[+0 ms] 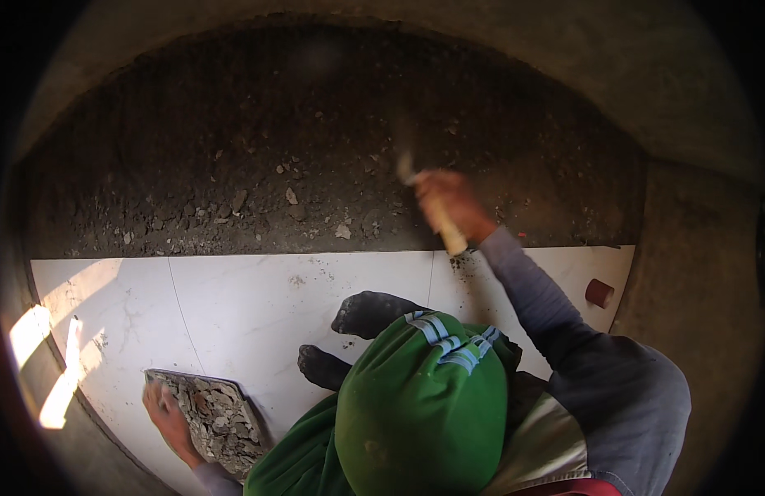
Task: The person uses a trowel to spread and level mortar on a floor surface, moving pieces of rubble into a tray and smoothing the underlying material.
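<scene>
Over the bare dirt, my right hand [450, 207] is closed around the wooden handle of a trowel [453, 238]. The trowel's metal end points away from me and is smeared by motion. At the lower left, my left hand [169, 423] grips the left edge of a shallow dark tray [192, 375], with fingertips at its rim. Broken grey chunks of rubble [225, 422] fill the tray, which sits on white floor tiles [234, 306].
Rough dirt with loose chunks [292, 211] stretches beyond the tile edge, up to a curved-looking wall. A small reddish-brown cylinder [599, 293] lies on the right tile. My dark-socked feet [368, 314] rest on the tiles. Sunlight patches [60, 364] fall at left.
</scene>
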`<state>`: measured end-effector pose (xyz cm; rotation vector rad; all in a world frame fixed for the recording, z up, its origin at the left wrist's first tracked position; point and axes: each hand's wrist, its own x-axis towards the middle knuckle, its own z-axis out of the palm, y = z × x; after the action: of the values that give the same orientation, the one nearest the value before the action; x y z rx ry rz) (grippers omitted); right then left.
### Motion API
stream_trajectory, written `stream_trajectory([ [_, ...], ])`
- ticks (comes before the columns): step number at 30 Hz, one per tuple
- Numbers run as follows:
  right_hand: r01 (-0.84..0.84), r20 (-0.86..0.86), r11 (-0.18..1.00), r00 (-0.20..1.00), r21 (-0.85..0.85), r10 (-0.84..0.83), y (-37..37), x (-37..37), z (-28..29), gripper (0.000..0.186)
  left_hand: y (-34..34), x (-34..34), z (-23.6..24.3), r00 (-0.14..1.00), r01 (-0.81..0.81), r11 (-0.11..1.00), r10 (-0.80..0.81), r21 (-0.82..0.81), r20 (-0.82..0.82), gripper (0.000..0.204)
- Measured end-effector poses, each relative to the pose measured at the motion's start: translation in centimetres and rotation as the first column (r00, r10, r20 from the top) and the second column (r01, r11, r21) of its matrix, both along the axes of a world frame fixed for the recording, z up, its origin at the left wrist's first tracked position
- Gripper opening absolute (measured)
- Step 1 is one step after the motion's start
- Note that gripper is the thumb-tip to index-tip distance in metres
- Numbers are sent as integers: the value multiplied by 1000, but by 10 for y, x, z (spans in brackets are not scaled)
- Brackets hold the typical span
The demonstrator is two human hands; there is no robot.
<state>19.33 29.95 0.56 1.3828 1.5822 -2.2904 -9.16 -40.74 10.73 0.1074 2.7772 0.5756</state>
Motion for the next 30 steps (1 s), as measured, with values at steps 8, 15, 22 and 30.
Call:
stream_trajectory([
  [8, 53, 95, 998, 994, 30, -56, 3, 65, -21, 33, 161, -59, 13, 939, 343, 933, -343, -108, 18, 40],
  [15, 161, 28, 987, 986, 14, -162, 12, 86, 4, 31, 116, -90, 3, 947, 320, 940, -318, -118, 36, 33],
  [22, 82, 183, 981, 977, 173, -113, 64, 116, -5, 39, 122, -120, 8, 941, 334, 942, -335, 46, 34, 34],
  [30, -125, 186, 908, 981, 400, 53, 40, 86, 42, 27, 166, -129, -32, 888, 455, 889, -457, 43, 45, 32],
])
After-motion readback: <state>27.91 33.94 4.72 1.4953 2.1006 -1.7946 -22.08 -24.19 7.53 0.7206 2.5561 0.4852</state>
